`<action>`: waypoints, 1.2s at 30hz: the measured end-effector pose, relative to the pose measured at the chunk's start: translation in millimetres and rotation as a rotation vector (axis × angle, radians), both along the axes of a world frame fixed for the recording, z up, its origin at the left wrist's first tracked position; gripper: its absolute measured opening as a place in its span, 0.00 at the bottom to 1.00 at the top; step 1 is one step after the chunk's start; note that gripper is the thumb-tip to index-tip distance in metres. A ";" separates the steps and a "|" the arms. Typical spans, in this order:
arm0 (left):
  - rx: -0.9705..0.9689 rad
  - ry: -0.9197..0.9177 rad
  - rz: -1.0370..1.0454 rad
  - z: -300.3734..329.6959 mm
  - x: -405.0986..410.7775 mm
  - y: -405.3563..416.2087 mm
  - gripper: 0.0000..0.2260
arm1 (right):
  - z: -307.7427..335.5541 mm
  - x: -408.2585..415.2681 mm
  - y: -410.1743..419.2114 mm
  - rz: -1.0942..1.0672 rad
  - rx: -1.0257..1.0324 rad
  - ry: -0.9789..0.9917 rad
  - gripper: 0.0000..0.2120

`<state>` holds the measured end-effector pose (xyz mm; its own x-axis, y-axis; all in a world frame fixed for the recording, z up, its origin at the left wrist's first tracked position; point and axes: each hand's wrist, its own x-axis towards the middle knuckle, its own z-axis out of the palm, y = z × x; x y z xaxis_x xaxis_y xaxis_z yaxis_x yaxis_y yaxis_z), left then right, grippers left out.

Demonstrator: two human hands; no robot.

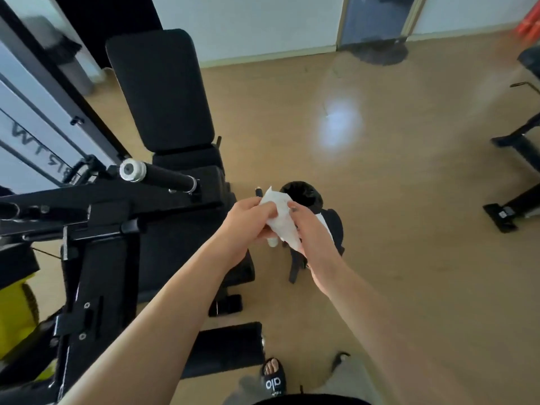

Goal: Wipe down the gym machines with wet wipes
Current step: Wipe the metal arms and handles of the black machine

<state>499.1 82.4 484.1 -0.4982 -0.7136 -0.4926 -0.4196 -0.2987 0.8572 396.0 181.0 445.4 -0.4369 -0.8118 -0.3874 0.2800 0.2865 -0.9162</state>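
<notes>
floor [380,200]: tan, glare patch | walls [248,21]: white | doorway [377,19]: dark

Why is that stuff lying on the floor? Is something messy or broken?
Nothing looks broken or spilled. Both hands, left hand and right hand, hold a white wipe. A black bag sits loose on the floor beside the machine.

A tan floor [394,244] carries everything: a black gym machine [122,217] stands at the left, a black-lined bin [302,194] near the centre with a dark bag [333,229] beside it (partly hidden), another machine's black base [514,206] at far right.
</notes>
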 end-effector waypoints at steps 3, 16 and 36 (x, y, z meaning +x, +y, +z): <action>0.022 0.033 0.120 3.9 -18.9 -23.2 0.07 | -4.8 -25.8 -16.9 0.121 -0.087 0.299 0.16; -0.096 -0.026 0.630 33.7 -89.6 -50.0 0.13 | 2.4 -121.4 -117.2 0.678 -0.248 0.392 0.14; -1.187 -0.450 1.401 37.9 15.7 -88.0 0.11 | -2.8 -62.9 -235.3 0.775 -0.342 0.554 0.13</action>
